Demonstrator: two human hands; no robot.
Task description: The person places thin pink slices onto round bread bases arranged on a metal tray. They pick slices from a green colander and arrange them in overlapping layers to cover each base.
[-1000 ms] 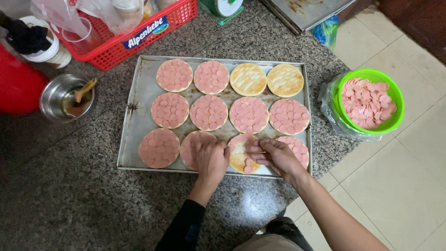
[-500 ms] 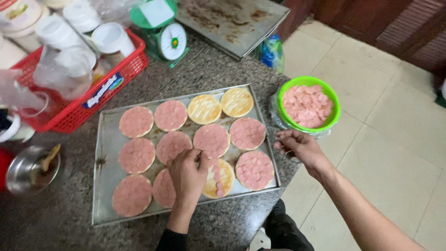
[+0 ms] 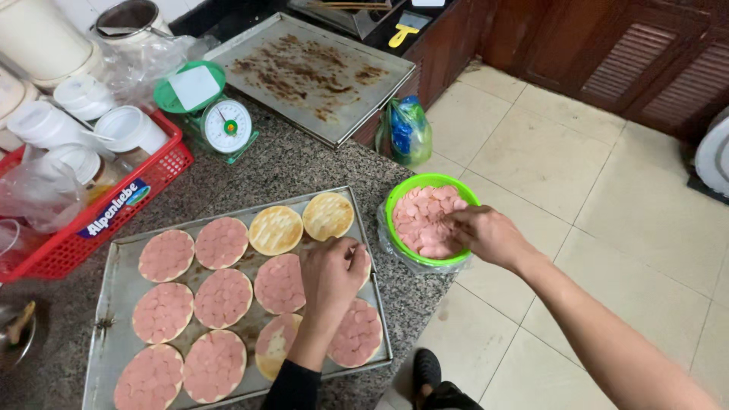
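Granite counter (image 3: 304, 163): tray (image 3: 114, 292) lies crosswise; right hand (image 3: 486, 235) fingers curled into sausage bowl (image 3: 425, 186).

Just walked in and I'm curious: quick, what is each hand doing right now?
Left hand: curled over the metal baking tray of round bases; cannot tell if it holds anything.
Right hand: fingers in the green bowl of pink slices; grip unclear.
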